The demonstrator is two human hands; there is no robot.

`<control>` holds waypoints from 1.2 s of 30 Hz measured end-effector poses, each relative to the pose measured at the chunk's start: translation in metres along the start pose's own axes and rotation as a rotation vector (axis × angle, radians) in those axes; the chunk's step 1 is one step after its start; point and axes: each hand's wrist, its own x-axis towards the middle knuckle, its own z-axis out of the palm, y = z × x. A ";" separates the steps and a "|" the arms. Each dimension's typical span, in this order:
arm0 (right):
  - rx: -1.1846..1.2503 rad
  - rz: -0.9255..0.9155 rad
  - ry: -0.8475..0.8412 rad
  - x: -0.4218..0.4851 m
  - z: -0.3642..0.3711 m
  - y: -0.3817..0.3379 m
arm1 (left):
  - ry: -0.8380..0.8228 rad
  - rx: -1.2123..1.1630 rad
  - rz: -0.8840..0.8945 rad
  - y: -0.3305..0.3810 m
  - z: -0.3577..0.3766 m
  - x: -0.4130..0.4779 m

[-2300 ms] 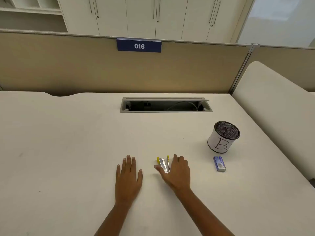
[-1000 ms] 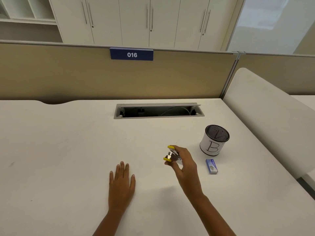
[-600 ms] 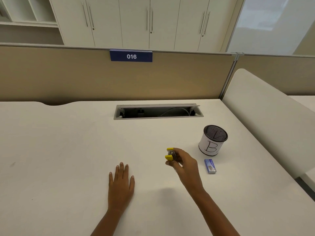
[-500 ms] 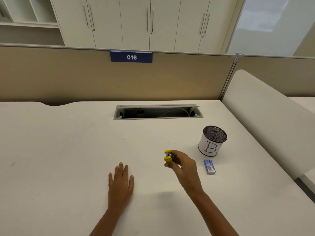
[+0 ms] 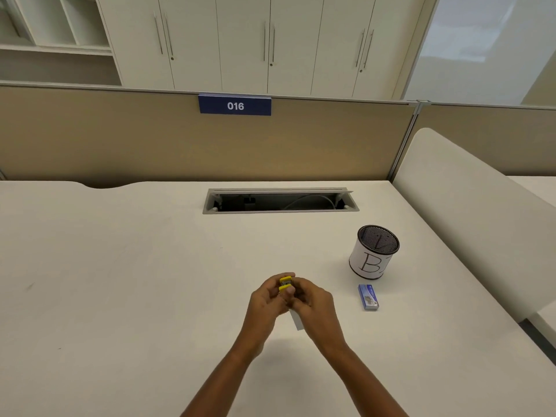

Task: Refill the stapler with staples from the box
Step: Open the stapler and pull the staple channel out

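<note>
A small yellow and metal stapler (image 5: 285,283) is held above the white desk (image 5: 120,281) between both hands. My left hand (image 5: 266,302) grips it from the left with curled fingers. My right hand (image 5: 313,305) grips it from the right, thumb near the yellow tip. A pale metal strip (image 5: 296,320) pokes down between the palms; most of the stapler is hidden by the fingers. A small blue staple box (image 5: 368,297) lies flat on the desk to the right of my hands, untouched.
A mesh pen cup (image 5: 374,251) with a paper label marked B stands behind the staple box. A cable slot (image 5: 279,200) is open in the desk further back. A tan partition (image 5: 150,139) closes the far side and a white divider (image 5: 469,212) the right.
My right hand picked the stapler off the desk and carried it toward me. My left hand left the desk and joined the right on the stapler.
</note>
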 end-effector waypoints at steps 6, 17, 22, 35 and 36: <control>-0.091 0.044 0.004 0.001 0.005 0.002 | 0.062 -0.036 -0.067 -0.009 0.000 0.000; -0.187 0.121 -0.015 0.008 0.007 -0.001 | 0.067 -0.259 -0.215 -0.016 -0.001 0.005; -0.133 0.240 -0.262 0.016 0.004 -0.001 | 0.139 -0.452 -0.339 -0.016 -0.009 0.014; -0.804 0.321 -0.309 0.015 -0.018 0.055 | 0.314 -0.480 -0.361 -0.013 -0.037 0.031; -0.867 0.348 -0.346 0.014 -0.019 0.059 | 0.269 -0.521 -0.345 -0.011 -0.039 0.031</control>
